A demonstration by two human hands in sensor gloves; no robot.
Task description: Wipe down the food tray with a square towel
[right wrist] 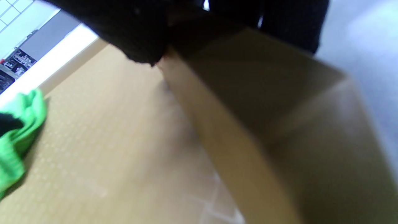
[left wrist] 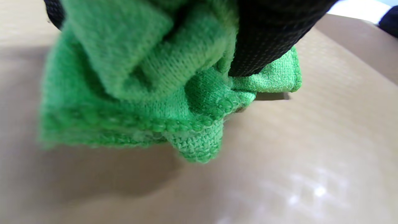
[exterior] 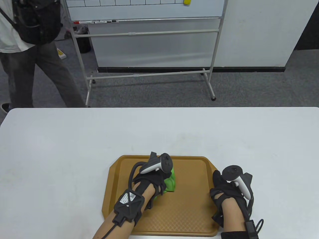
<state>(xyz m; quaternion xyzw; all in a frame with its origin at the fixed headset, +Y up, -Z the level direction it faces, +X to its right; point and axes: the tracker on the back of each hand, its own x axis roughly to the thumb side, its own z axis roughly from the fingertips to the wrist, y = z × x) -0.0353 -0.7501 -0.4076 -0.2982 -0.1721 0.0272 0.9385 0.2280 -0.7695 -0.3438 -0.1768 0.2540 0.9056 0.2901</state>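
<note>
A brown food tray [exterior: 192, 206] lies at the table's front edge. A green square towel [exterior: 172, 183] is bunched on the tray's left-middle part. My left hand [exterior: 152, 181] grips the towel and presses it on the tray floor. In the left wrist view the towel [left wrist: 149, 93] is crumpled under my gloved fingers [left wrist: 264, 40]. My right hand [exterior: 224, 189] holds the tray's right rim. In the right wrist view my fingers [right wrist: 143, 34] wrap over the rim [right wrist: 236, 149], and the towel [right wrist: 18, 133] shows at the far left.
The white table [exterior: 74, 139] stretches wide around the tray. Beyond its far edge stand a whiteboard on a metal frame [exterior: 149, 34] and a person [exterior: 32, 49] at the far left.
</note>
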